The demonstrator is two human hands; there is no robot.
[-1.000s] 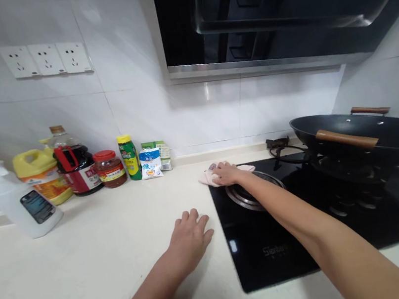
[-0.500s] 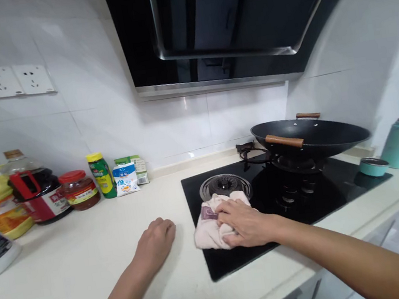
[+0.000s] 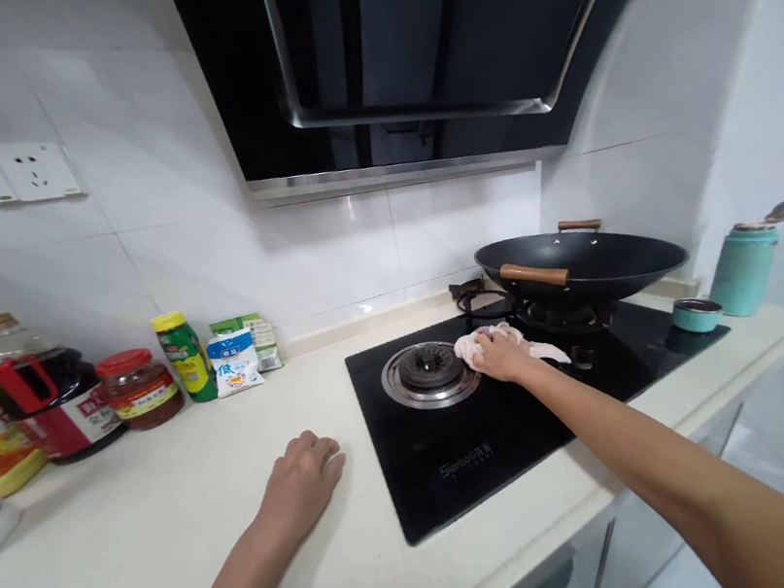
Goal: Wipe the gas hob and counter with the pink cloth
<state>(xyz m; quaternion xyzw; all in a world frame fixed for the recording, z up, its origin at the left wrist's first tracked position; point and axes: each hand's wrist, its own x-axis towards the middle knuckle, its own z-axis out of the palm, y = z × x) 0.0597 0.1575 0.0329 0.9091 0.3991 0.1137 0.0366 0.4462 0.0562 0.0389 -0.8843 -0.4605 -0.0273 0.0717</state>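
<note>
My right hand (image 3: 504, 356) presses a pale pink cloth (image 3: 470, 349) against the black glass hob (image 3: 458, 495), just right of the round gas burner (image 3: 430, 373). Its fingers are closed over the bunched cloth, and one end trails out to the right beside a control knob (image 3: 581, 357). My left hand (image 3: 306, 484) rests on the white counter (image 3: 197, 520) left of the hob, holding nothing. Its fingers are loosely bent and the thumb stands a little apart. On the far burner sits a black wok (image 3: 586, 267) with wooden handles, behind the right hand.
A small teal cup (image 3: 697, 315) stands on the hob's right end, near a teal flask (image 3: 746, 270). Along the wall at left are a red-lidded jar (image 3: 139, 391), a green shaker bottle (image 3: 185, 359), a packet (image 3: 235, 362) and larger bottles. A range hood (image 3: 372, 61) hangs above.
My right hand has slid the cloth from the hob's front left, across the burner's edge, to its right side. The left hand stays on the counter. The view has shifted slightly right.
</note>
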